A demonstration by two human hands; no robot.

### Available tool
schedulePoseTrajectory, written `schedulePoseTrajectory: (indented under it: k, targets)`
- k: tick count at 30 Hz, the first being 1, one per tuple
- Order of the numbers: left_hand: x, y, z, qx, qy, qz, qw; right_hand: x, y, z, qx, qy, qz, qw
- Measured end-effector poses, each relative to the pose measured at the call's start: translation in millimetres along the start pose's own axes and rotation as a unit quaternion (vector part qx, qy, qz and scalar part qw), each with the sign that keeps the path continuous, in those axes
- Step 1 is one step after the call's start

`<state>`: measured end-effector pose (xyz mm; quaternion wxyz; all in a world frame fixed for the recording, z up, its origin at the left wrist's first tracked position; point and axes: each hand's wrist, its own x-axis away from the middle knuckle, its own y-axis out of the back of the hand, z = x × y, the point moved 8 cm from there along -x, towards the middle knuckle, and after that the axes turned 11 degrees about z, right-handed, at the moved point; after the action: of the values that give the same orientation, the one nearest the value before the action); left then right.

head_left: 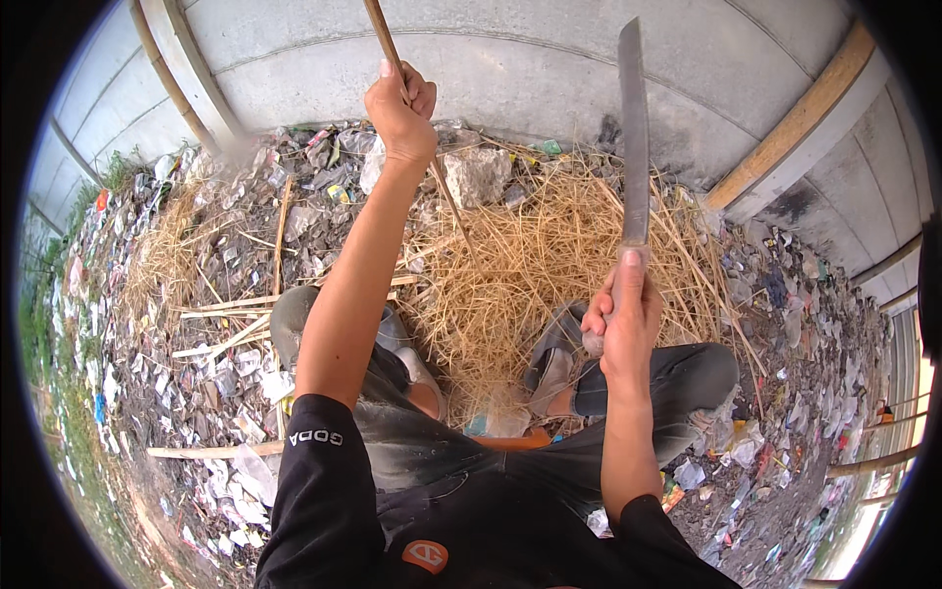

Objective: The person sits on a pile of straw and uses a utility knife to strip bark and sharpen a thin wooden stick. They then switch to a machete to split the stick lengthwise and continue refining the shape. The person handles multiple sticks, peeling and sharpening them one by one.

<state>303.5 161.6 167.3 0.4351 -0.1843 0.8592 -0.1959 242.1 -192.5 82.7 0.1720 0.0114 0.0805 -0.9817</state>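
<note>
So the person is sitting on the ground, knees apart, with a heap of dry straw between the feet. The left hand is raised out in front, fist wrapped around a thin bamboo stick that slants from the top edge down into the straw. The right hand grips the handle of a long machete, blade pointing up and away, thumb laid along its base. Litter and plastic scraps cover the dirt on both sides, more split bamboo strips lie on the left, and a concrete wall stands at the far side.
</note>
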Motion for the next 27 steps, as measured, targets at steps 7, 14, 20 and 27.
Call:
schedulePoseTrajectory:
  k: [7, 14, 20, 27]
  targets:
    - [10.9, -56.7, 28.2, -0.008, -0.001, 0.082, 0.997, 40.2, -21.7, -4.4, -0.007, 0.320, -0.016, 0.947]
    - [18.8, -89.2, 46.8, -0.040, 0.015, 0.129, 0.991, 57.2, 29.1, -137.4, -0.024, -0.208, -0.070, 0.975]
    - [8.1, -89.7, 55.4, -0.094, 0.004, 0.121, 0.988, 16.5, 46.0, 94.7, -0.092, 0.209, -0.134, 0.964]
    - [14.5, -112.0, 59.8, -0.133, 0.027, 0.111, 0.984, 52.7, 4.7, -110.9, 0.107, 0.147, -0.008, 0.983]
